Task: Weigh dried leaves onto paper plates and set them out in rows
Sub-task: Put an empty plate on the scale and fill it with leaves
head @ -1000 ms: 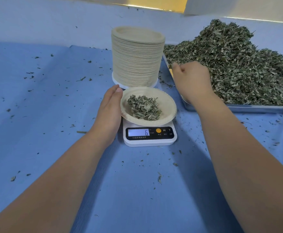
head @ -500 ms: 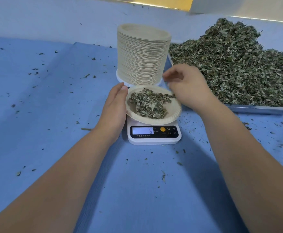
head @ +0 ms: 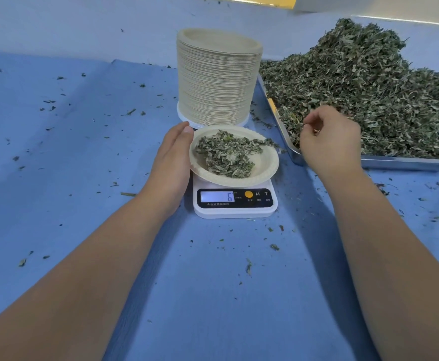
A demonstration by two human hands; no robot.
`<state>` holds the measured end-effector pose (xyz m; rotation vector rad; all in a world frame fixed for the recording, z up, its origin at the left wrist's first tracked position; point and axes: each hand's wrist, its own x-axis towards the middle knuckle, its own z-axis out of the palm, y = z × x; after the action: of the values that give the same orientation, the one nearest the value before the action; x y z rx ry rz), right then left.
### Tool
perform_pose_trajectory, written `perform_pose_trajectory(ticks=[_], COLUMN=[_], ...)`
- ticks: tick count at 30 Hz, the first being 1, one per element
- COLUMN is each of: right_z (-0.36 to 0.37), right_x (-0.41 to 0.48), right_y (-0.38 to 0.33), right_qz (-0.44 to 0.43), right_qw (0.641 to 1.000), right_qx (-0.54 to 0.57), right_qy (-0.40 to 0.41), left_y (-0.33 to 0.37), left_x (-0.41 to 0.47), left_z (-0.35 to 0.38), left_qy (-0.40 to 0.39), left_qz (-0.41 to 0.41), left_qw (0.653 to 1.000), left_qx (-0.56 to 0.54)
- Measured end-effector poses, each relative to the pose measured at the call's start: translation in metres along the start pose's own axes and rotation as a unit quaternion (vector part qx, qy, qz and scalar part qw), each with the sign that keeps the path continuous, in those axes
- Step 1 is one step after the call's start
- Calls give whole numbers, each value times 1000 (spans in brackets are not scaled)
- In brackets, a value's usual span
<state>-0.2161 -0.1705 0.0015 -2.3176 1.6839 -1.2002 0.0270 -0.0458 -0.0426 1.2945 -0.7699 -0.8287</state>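
paper plate point(head: 265, 168) with dried leaves point(head: 226, 155) on scale point(head: 235, 211), display reads 6. left hand point(head: 172, 162): fingers straight, together, against plate's left rim. right hand point(head: 330, 142) over tray point(head: 395, 164) edge, fingers curled; can't tell if holding leaf.

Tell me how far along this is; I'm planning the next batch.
Done: no filled plates show in rows yet. In hand: one plate on the scale holds leaves, display reading 6; the left hand touches its rim, the right hand hovers over the tray by the pile, fingers curled. Left: a tall stack of plates and most of the pile.
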Motion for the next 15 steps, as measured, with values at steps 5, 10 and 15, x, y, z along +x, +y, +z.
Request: perform_pose_trajectory(ticks=[5,10,15], right_z=[11,12,14], right_x=[-2,-3,-6], right_y=[-1,-2,-8], right_qz=[60,47,-25], right_qw=[964,968,980], right_qx=[-218,-201,-181], right_qy=[-141,-141,-76], left_y=[0,0,0], left_x=[-1,-1,-1], left_z=[-1,-1,-1], left_qy=[-2,-6,-7], left_qz=[2,5,7], left_qw=[1000,1000,1000], left_qx=[10,14,18])
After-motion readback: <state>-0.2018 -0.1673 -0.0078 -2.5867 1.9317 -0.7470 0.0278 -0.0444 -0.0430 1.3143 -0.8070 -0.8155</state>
